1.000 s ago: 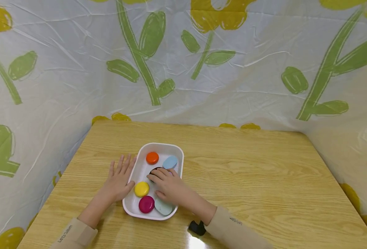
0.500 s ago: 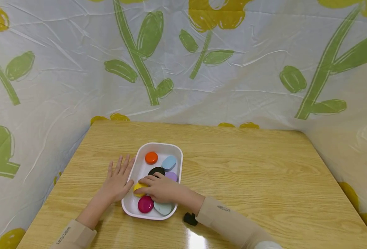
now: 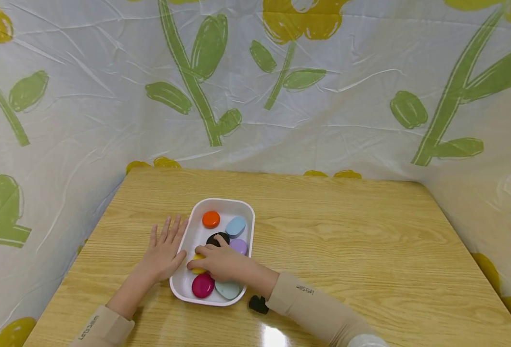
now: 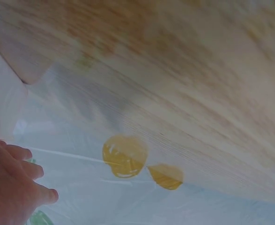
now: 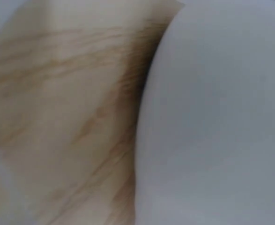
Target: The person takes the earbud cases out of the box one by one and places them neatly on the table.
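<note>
Head view shows the right hand point(image 3: 220, 263) curled round the yellow disc point(image 3: 199, 271) inside the white tray point(image 3: 253, 231), the left hand point(image 3: 162, 255) flat alongside, so gripping seems the step, the next move calling for a pinch clear of the crimson disc point(image 3: 203, 286).

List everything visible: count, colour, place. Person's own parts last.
Table: 1, light brown, centre
Floral sheeting: uncounted, white, behind table
Tray: 1, white, on table
Orange disc: 1, orange, tray's far left
Blue piece: 1, light blue, far right
Black piece: 1, black, centre
Purple piece: 1, purple, right
Yellow disc: 1, yellow, left
Crimson disc: 1, crimson, near left
Green piece: 1, pale green, near right
Dark object: 1, black, by right sleeve, unclear
White item: 1, white, at right sleeve
Sleeves: 2, beige, on forearms
Left hand: 1, beside tray
Right hand: 1, over yellow disc
</note>
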Demonstrator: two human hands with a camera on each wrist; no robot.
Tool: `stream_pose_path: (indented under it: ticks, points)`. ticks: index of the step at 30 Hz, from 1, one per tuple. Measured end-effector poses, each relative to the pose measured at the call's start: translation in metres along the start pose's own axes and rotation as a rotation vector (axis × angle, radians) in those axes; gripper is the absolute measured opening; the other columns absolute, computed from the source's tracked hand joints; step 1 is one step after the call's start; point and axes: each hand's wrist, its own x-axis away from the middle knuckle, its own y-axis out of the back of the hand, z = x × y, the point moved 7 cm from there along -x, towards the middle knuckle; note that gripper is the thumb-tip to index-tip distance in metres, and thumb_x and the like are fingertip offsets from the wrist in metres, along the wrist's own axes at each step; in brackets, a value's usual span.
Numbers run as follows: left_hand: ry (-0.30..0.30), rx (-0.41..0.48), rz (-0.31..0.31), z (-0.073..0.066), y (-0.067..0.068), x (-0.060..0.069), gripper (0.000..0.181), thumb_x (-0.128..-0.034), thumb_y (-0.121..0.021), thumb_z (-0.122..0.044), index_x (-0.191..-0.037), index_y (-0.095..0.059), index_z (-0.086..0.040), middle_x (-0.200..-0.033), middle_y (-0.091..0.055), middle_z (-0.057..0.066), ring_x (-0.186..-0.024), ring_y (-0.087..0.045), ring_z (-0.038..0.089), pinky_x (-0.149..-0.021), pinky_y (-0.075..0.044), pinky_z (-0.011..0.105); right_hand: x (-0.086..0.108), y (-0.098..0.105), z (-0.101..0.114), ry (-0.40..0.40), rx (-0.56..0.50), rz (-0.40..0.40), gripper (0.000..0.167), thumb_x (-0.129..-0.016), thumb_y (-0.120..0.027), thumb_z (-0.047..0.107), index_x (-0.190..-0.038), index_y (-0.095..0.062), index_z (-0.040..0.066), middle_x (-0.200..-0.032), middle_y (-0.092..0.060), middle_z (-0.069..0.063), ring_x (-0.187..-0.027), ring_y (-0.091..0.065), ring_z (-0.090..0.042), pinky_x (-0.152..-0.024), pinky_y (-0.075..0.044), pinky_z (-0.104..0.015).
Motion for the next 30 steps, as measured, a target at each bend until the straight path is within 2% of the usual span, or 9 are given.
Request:
stream_pose_path:
  ticks: [3, 10, 16, 21, 25, 28, 30]
  points:
    - [0.000, 0.002, 0.006, 0.000, 0.000, -0.001, 0.067, -0.0891, -0.042, -0.024, -0.146, -0.013, -0.004, -0.151, -0.008, 0.020, -0.137, -0.001, 0.040, -0.106, 0.007, 0.057, 0.000, 0.001, 0.000, -0.011, 0.007, 0.001, 0.045, -0.087, -0.057, 0.019, -0.123, -0.049, 0.044, -0.124, -0.049, 0.005, -0.110, -0.049, -0.012, -0.094, -0.031, -0.039]
    - [-0.001, 0.002, 0.002, -0.001, 0.000, 0.000, 0.067, -0.0890, -0.043, -0.023, -0.145, -0.013, -0.004, -0.151, -0.010, 0.021, -0.137, -0.002, 0.041, -0.106, 0.005, 0.058, 0.001, 0.002, 0.002, 0.029, 0.010, -0.049, 0.040, -0.087, -0.057, 0.018, -0.119, -0.052, 0.041, -0.115, -0.052, 0.004, -0.102, -0.049, -0.011, -0.090, -0.032, -0.036]
    - [-0.001, 0.003, -0.005, -0.001, 0.001, 0.000, 0.067, -0.0887, -0.044, -0.023, -0.145, -0.014, -0.004, -0.151, -0.010, 0.021, -0.137, -0.003, 0.041, -0.106, 0.005, 0.058, 0.010, 0.012, -0.007, 0.053, -0.094, -0.117, 0.038, -0.084, -0.062, 0.020, -0.117, -0.054, 0.038, -0.117, -0.049, 0.003, -0.108, -0.046, -0.012, -0.095, -0.030, -0.041]
    - [0.000, -0.004, -0.011, 0.000, 0.000, 0.000, 0.067, -0.0883, -0.044, -0.023, -0.145, -0.015, -0.003, -0.151, -0.010, 0.021, -0.137, -0.004, 0.041, -0.106, 0.005, 0.057, 0.025, 0.033, -0.028, 0.019, -0.164, -0.208, 0.039, -0.082, -0.064, 0.017, -0.115, -0.055, 0.033, -0.120, -0.047, 0.000, -0.109, -0.045, -0.015, -0.091, -0.032, -0.041]
    - [-0.011, -0.002, -0.035, -0.001, 0.001, 0.000, 0.067, -0.0875, -0.045, -0.022, -0.145, -0.017, -0.002, -0.150, -0.012, 0.021, -0.136, -0.006, 0.042, -0.106, 0.003, 0.058, 0.042, 0.048, -0.054, -0.036, -0.231, -0.350, 0.035, -0.079, -0.067, 0.012, -0.110, -0.057, 0.027, -0.116, -0.049, -0.005, -0.105, -0.048, -0.020, -0.086, -0.033, -0.045]
    - [-0.022, -0.006, -0.054, -0.002, 0.002, 0.001, 0.067, -0.0867, -0.045, -0.022, -0.144, -0.018, -0.001, -0.149, -0.014, 0.023, -0.136, -0.007, 0.043, -0.106, 0.002, 0.058, 0.056, 0.052, -0.077, -0.101, -0.299, -0.431, 0.036, -0.076, -0.069, 0.010, -0.108, -0.058, 0.023, -0.111, -0.050, -0.008, -0.103, -0.048, -0.023, -0.086, -0.030, -0.048]
    - [-0.028, 0.003, -0.064, -0.002, 0.003, 0.001, 0.067, -0.0863, -0.046, -0.021, -0.144, -0.018, -0.001, -0.149, -0.016, 0.023, -0.135, -0.008, 0.043, -0.106, 0.002, 0.058, 0.065, 0.050, -0.093, -0.166, -0.335, -0.456, 0.036, -0.075, -0.070, 0.009, -0.108, -0.059, 0.022, -0.109, -0.049, -0.008, -0.101, -0.047, -0.024, -0.087, -0.029, -0.050]
